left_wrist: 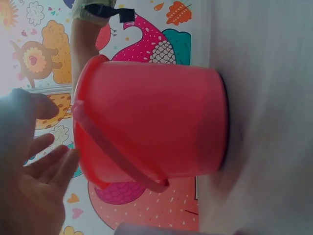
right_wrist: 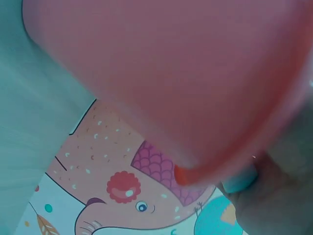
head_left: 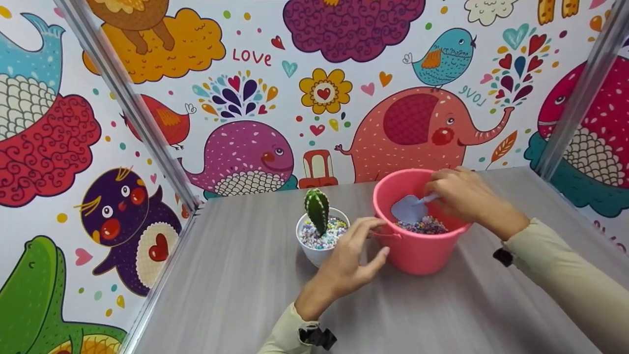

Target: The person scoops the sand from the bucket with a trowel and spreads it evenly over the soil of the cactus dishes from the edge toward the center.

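Note:
My right hand (head_left: 457, 191) grips the handle of a light blue toy shovel (head_left: 410, 209) over the pink bucket (head_left: 417, 253). The shovel's blade is inside the bucket, just above a heap of small multicoloured beads (head_left: 426, 225). In the right wrist view, the bucket hides most of the shovel and the hand. My left hand (head_left: 350, 258) has its fingers spread loosely, fingertips right at the bucket's left rim. To its left stands a white pot (head_left: 314, 255) with a green cactus (head_left: 317, 211) set in pale beads.
The bucket's carrying handle (left_wrist: 120, 156) hangs down its side. Everything stands on a grey wood-grain table (head_left: 236, 275). Behind it rises a wall printed with cartoon animals (head_left: 408, 132), with metal frame posts (head_left: 132, 108) at the corners.

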A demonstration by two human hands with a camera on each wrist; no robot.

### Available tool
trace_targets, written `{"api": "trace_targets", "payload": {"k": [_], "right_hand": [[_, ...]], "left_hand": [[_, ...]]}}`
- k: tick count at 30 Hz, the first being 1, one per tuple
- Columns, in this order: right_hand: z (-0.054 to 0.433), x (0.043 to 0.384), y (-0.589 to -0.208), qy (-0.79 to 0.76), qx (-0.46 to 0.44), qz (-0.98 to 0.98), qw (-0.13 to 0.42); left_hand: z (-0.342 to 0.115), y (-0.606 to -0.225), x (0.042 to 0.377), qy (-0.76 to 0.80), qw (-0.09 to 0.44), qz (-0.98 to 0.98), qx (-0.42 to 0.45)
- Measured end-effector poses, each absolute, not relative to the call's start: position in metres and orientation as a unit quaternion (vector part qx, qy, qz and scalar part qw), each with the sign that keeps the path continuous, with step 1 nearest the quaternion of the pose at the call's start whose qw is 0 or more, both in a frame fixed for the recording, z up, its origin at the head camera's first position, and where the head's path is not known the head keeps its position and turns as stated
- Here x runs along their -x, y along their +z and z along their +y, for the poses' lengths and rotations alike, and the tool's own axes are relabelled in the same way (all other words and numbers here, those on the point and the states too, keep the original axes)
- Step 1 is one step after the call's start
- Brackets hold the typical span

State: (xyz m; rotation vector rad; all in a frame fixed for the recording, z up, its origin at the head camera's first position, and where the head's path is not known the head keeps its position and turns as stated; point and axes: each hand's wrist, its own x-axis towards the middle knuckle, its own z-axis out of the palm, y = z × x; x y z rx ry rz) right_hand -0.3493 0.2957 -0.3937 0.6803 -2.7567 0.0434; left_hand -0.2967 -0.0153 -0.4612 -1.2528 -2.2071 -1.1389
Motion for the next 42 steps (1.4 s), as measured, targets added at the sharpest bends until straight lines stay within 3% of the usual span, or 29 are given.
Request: {"api": "trace_targets", "payload": {"k": [4,12,21,29,42], "right_hand": [[0.291,0.355,-0.407,-0.03,-0.235,-0.958,0.164],[0.284,0.359,-0.411,-0.024,-0.209,-0.968,0.138],[0.28,0.36,-0.412,-0.01,-0.205,-0.973,0.107],[0.287,0.358,-0.409,0.017,-0.221,-0.974,0.048],[0.293,0.361,-0.408,0.004,-0.271,-0.962,0.024]], "left_hand": [[-0.011,-0.468,0.297,-0.381,0.169,-0.799,0.434],[0.001,-0.47,0.305,-0.448,0.129,-0.804,0.37],[0.028,-0.479,0.328,-0.571,0.133,-0.75,0.307],[0.034,-0.486,0.33,-0.587,0.129,-0.736,0.312],[0.032,-0.49,0.333,-0.601,0.106,-0.724,0.32]]}}
